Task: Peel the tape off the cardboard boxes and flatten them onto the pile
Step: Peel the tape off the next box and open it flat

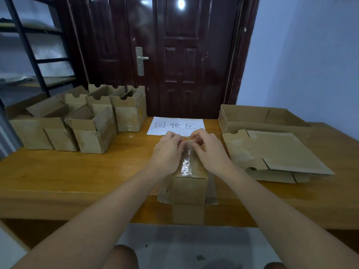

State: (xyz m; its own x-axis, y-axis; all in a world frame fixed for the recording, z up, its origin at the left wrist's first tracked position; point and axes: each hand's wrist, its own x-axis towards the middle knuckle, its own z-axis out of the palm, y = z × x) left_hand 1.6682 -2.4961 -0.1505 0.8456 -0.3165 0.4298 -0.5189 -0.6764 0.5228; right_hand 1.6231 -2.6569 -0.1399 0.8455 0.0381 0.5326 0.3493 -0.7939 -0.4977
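Atop the taped box point(189, 183), both hands' curled fingers point(196, 137) pinch the clear tape point(186, 166) at its far edge.

Both arms outstretched, left hand point(168, 152) and right hand point(208, 150) fingers curled, pinching.

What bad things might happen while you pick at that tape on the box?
Both hands, left hand and right hand, pick at the far end of the clear tape, so it may tear into shreds. The taped box sits at the wooden table front edge with a flap hanging over; a hard pull might tip it off.
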